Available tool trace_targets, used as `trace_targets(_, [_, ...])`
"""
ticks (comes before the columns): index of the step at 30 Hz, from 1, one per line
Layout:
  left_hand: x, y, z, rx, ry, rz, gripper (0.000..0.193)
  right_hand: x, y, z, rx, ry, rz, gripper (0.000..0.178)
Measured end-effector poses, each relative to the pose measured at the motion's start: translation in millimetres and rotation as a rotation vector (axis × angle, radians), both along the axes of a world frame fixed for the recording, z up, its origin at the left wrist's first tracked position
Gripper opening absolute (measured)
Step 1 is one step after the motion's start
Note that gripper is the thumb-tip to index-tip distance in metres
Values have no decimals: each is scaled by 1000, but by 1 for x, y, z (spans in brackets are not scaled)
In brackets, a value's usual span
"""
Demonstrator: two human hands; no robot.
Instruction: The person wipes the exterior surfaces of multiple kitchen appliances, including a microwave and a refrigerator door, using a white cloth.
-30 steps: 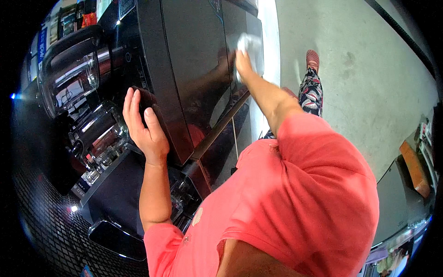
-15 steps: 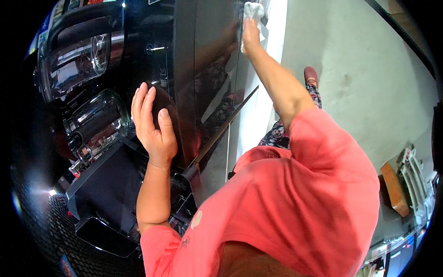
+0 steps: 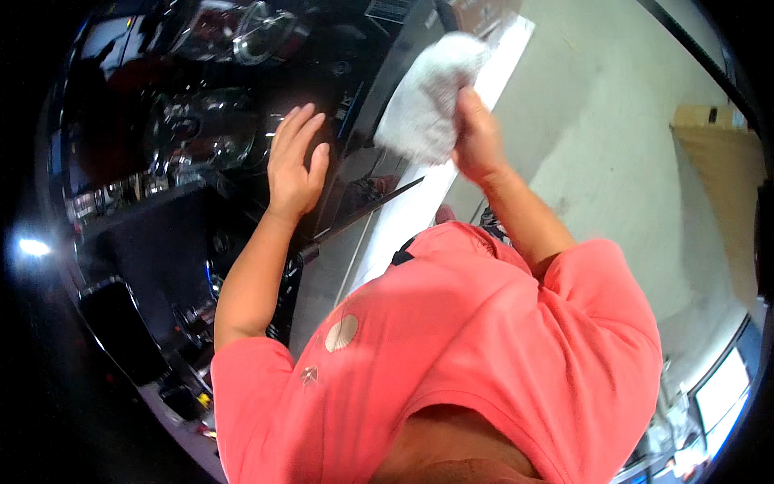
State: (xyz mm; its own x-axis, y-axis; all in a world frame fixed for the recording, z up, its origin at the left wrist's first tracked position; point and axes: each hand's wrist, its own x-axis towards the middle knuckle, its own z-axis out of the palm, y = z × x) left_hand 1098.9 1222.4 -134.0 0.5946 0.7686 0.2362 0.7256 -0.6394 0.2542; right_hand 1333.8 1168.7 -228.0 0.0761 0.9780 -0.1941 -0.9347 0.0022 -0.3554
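Observation:
A whitish-grey cloth [image 3: 426, 101] hangs from my right hand [image 3: 481, 139], whose fingers are closed on its edge. The cloth is spread out and slightly blurred. Behind it is the glossy dark side of a cabinet [image 3: 367, 173]; I cannot tell whether the two touch. My left hand [image 3: 297, 169] is open, its fingers stretched out over the black top [image 3: 339, 68] near its edge. Close to those fingertips stands a clear glass vessel [image 3: 214, 133], partly lost in the dark.
More clear glassware [image 3: 262, 36] stands at the far left. A dark box-like appliance [image 3: 157, 250] is left of my forearm. A white strip [image 3: 504, 60] runs along the cabinet's foot, beside the grey floor [image 3: 588, 121]. Cardboard [image 3: 721, 169] lies at the right.
My right hand has come back nearer to me with the cloth, which now hangs spread out. My left hand stays open by the black top. The view has swung.

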Motion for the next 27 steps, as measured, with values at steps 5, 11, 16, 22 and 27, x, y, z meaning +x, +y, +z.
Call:
trace_targets(5, [-8, -6, -1, -12, -79, 75, 37, 58, 68, 73, 461, -1302, -338, 36])
trace_targets(11, [-13, -12, 2, 87, -118, 158, 40, 41, 109, 65, 706, -2229, -356, 24])
trace_targets(16, [-14, -17, 0, 136, -146, 222, 39, 4, 112, 61, 843, -2276, -448, 21])
trace_targets(22, [-20, -22, -4, 196, -236, 217, 19, -59, 89, 67, 1164, -2100, -230, 21])
trace_targets(27, [-18, -21, -6, 321, -270, 214, 19, -77, 115, 78, 878, -2182, -170, 21])
